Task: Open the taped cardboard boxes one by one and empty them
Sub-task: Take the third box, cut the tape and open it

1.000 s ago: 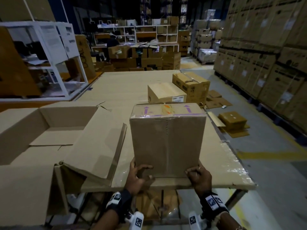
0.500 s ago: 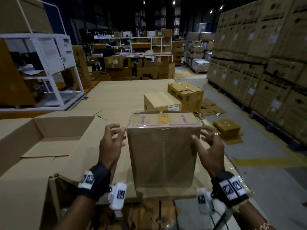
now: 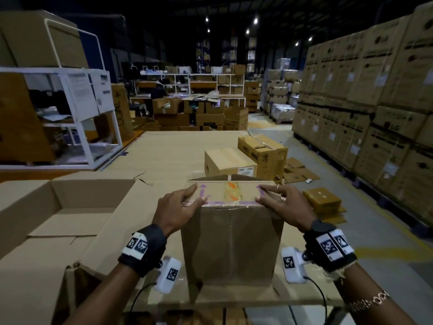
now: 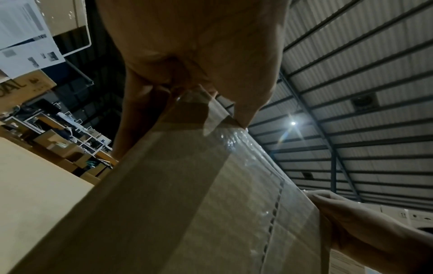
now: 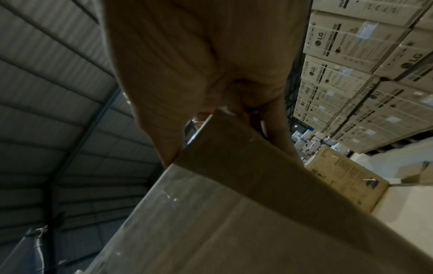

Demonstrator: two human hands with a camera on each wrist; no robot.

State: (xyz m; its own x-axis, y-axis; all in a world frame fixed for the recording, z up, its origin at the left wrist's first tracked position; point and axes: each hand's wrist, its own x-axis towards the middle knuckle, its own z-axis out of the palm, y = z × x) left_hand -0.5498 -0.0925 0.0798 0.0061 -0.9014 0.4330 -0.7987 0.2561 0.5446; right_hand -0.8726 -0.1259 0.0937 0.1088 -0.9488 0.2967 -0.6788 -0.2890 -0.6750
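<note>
Resting both flat, open hands — left and right — on the top corners of the taped box standing upright at the table's near edge, the person should probably find a loose tape end first — then peel steadily.
</note>
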